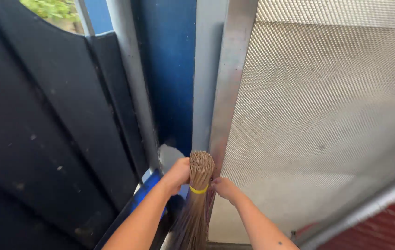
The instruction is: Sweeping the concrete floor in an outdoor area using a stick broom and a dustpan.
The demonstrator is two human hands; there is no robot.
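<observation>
A bundle broom of thin brown sticks (pixel 199 194) stands upright in the lower middle, bound near its top by a yellow band (pixel 199 190). My left hand (pixel 176 175) wraps the top of the bundle from the left, above the band. From the right, my right hand (pixel 225 187) touches the bundle at the height of the band. The lower end of the broom runs out of view at the bottom edge.
A metal-framed door with fine wire mesh (pixel 327 120) fills the right side, its grey frame (pixel 227 83) just behind the broom. A dark panel (pixel 44 129) stands on the left, a blue wall strip (pixel 169 69) between them. Red flooring (pixel 387 227) shows at the bottom right.
</observation>
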